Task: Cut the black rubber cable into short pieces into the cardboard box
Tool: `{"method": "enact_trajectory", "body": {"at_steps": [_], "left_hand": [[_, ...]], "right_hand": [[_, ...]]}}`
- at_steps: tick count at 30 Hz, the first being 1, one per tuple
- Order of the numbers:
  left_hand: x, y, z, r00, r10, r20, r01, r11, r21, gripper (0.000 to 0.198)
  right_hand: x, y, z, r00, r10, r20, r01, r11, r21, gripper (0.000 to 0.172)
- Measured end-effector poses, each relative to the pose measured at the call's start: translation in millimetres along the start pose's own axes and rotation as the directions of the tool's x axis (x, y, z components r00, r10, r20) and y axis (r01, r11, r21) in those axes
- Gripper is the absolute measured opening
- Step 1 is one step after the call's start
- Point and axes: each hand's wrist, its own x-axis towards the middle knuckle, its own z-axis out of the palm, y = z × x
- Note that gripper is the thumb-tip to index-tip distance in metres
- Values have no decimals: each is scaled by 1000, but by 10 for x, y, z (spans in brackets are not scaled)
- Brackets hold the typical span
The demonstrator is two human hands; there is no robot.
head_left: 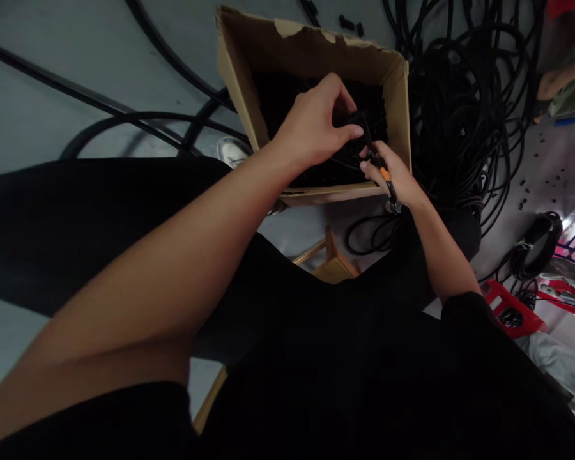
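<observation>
An open cardboard box [239, 70] stands on the grey floor in front of my knees, filled with dark cable pieces. My left hand [316, 121] hovers over the box with its fingers pinched on a small black part [357, 120]. Close to the box's near right corner, my right hand [395, 179] is closed around a thin tool with an orange band [387, 176] and a metal tip at its lower end. The tool's upper end meets the black part between both hands.
A large tangle of black cables [460, 108] lies right of the box. Thick black hoses [124, 118] cross the floor at left. A wooden stool [333, 265] shows between my legs. Red items [510, 306] and a cable coil [539, 243] sit at right.
</observation>
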Motion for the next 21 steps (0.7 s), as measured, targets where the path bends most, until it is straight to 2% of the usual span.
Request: {"method": "enact_trajectory", "body": {"at_steps": [5,8,11,16,21], "left_hand": [[82,-120,99,990,-34,-136,22,996,-86,23],[107,-171,132,993,-19,-115,-1,986,-169,19],[84,-137,109,994,-27,-110,3,978,-211,23],[38,-28,65,987,-83,-137,58,983,-176,24],[46,-44,86,986,-84,-144,61,985,-161,23]], "right_hand": [[7,28,-9,998,-51,36,52,998,-42,57],[14,60,-12,996,-66,68,69,997,-42,60],[31,100,-15,995,-72,63,74,997,-27,60],[46,93,-17,997,-65,42,66,998,-14,62],[42,81,3,994,-91,60,91,996,10,63]]}}
